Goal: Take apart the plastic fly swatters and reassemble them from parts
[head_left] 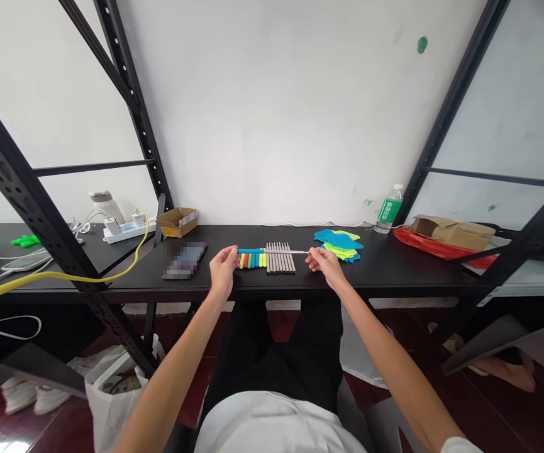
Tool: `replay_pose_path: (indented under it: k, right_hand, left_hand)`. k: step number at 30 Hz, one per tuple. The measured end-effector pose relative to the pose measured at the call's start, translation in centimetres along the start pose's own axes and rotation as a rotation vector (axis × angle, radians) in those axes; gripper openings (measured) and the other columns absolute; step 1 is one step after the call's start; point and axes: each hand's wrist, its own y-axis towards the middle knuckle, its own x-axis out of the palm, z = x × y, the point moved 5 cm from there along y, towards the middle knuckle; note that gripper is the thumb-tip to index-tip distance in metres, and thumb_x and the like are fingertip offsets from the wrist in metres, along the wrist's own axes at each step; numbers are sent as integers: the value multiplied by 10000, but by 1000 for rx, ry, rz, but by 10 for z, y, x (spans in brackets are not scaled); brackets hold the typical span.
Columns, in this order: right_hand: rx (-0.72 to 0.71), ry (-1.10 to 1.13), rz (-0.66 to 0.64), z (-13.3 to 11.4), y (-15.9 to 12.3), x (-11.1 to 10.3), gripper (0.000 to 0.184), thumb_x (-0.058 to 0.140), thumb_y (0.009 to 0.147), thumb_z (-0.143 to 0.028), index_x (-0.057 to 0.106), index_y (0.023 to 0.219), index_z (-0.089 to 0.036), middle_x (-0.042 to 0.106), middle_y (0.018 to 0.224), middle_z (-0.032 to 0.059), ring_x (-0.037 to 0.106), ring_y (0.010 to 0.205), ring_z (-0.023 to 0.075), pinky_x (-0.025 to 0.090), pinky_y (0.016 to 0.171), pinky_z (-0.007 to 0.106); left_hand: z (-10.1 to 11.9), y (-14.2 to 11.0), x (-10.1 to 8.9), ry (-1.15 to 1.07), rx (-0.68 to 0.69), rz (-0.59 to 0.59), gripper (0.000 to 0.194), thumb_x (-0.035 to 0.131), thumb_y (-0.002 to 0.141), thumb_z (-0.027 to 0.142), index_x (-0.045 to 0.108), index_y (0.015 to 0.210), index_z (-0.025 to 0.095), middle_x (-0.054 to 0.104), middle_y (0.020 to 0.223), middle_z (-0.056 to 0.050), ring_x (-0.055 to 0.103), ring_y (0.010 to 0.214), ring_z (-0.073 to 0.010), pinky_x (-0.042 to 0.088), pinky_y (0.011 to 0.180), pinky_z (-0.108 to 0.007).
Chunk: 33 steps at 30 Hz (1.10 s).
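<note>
One smooth black tabletop [417, 268] spans the frame's middle. At center, the left hand [223, 269] and right hand [324, 263] pinch opposite ends of a slim, straight rod [272, 251], blue at left, metallic-looking at right, near slender silvery bars [281, 263], aligned side by side.

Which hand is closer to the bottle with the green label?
Right. The right hand is in front of the bottle and to its left; the left hand is much further left.

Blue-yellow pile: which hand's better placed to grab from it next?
Right, probably: the right hand is just beside the pile, while the left hand is across the metal rods. Both hands hold the stick, though.
</note>
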Motion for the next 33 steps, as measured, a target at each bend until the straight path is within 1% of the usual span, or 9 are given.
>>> replay_pose_path:
  k: [2,4,7,11,15,20,23,27,33]
  right_hand:
    - [3,15,4,-1,0,0,390,736,774,-548,695,943,-199,730,804,54,592,596,120,454,513,227]
    - [-6,27,0,-3,-1,0,394,769,752,-495,692,1007,-204,745,860,60,597,611,122,456,518,229]
    - [-23,43,4,-4,-1,-1,373,800,718,-438,701,989,-202,752,924,69,596,625,120,454,521,230]
    - [-20,39,18,-2,1,-3,352,815,692,-434,715,921,-185,756,919,84,591,618,120,456,523,234]
    - [-25,22,37,2,2,-4,360,807,705,-473,725,887,-174,750,872,85,586,612,122,458,524,235]
    - [-36,-28,39,3,2,-3,395,730,769,-565,712,774,-170,728,798,83,579,596,124,452,512,237]
    - [-38,-17,22,0,0,-1,389,724,777,-563,717,861,-184,736,817,76,589,600,126,452,509,234]
    - [-37,14,2,-4,-1,1,413,782,736,-487,697,1028,-208,750,858,63,598,613,127,454,512,230]
    - [-40,3,13,-2,0,-2,379,811,687,-454,713,939,-187,757,934,84,601,620,127,463,521,242]
  left_hand:
    - [-1,1,-1,1,5,10,477,859,612,477,742,923,136,672,805,-46,580,669,-120,442,602,-247]
    - [-1,1,-1,-6,5,22,479,862,606,477,742,919,136,669,801,-43,578,672,-119,442,602,-245]
    - [-1,1,-1,-10,1,24,483,866,600,479,742,912,131,665,789,-42,574,667,-116,441,600,-242]
    - [0,0,-1,-11,3,16,480,865,606,478,743,915,131,663,788,-44,571,659,-114,444,596,-241]
    - [0,0,0,-11,-7,-13,474,865,613,471,743,922,134,664,782,-44,575,664,-116,447,598,-238]
    - [0,0,0,6,-11,-18,468,857,624,479,745,926,140,667,798,-48,582,676,-123,450,603,-244]
    - [-1,0,-1,5,6,-4,464,855,623,481,747,919,141,669,799,-51,575,662,-121,449,599,-248]
    - [-1,1,-2,0,24,20,462,856,618,480,745,910,139,672,815,-55,574,661,-117,446,591,-244]
    - [-1,1,-2,-2,12,22,462,855,617,476,739,910,138,673,814,-49,572,658,-114,445,599,-248]
